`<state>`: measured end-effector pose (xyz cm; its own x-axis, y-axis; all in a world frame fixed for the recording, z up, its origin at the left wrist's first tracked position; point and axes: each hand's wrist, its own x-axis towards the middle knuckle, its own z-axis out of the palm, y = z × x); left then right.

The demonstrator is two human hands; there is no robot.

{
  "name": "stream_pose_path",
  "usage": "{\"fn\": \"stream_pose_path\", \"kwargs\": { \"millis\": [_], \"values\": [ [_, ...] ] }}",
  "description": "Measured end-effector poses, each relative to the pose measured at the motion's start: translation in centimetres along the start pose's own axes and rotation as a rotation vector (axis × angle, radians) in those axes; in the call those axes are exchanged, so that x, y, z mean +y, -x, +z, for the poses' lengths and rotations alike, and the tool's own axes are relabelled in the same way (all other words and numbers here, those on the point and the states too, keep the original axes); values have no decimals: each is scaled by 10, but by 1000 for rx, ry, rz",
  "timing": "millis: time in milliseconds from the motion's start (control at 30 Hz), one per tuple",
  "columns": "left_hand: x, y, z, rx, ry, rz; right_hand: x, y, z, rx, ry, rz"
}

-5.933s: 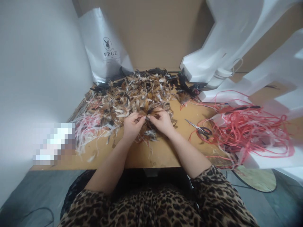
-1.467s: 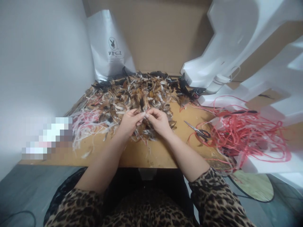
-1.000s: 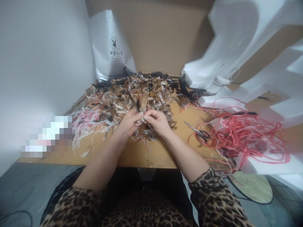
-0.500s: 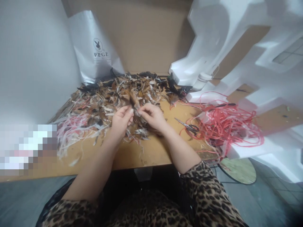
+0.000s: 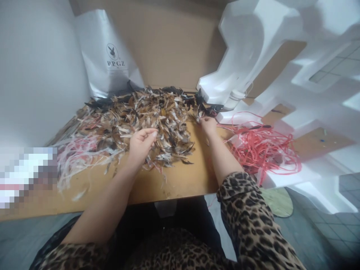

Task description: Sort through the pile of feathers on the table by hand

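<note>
Fingers (image 5: 204, 119) narrow, holds unclear, our right hand (image 5: 209, 126) lies nearer than our left hand (image 5: 138, 145) to back-edge worktop (image 5: 174, 183) feathers (image 5: 200, 98).

A white bag (image 5: 97, 62) printed with a rabbit head and "PPGZ" stands at the back left of the desk (image 5: 168, 185), near a pale wall (image 5: 36, 75). A brown board (image 5: 174, 45) rises behind the back edge. Cut-out white foam (image 5: 244, 45) spreads along the right side, a white container (image 5: 234, 99) beside it. Below the front right corner, a round green disc (image 5: 278, 202) lies on the floor (image 5: 309, 225).
</note>
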<state>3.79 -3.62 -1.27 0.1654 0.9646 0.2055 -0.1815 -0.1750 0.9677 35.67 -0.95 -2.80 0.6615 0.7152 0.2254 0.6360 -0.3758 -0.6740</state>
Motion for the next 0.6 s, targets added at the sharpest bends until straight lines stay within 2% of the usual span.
{"fn": "stream_pose_path", "kwargs": {
  "millis": [167,333,467,600],
  "values": [
    [1,-1,-2,46,-1,15,2,5,17,-20,110,77],
    [3,-2,-1,57,34,25,1,10,13,-7,169,96],
    [5,-2,0,74,53,51,-6,15,2,60,67,-8],
    [7,-2,-1,97,62,40,-33,34,-14,120,-194,-231]
  ]
}}
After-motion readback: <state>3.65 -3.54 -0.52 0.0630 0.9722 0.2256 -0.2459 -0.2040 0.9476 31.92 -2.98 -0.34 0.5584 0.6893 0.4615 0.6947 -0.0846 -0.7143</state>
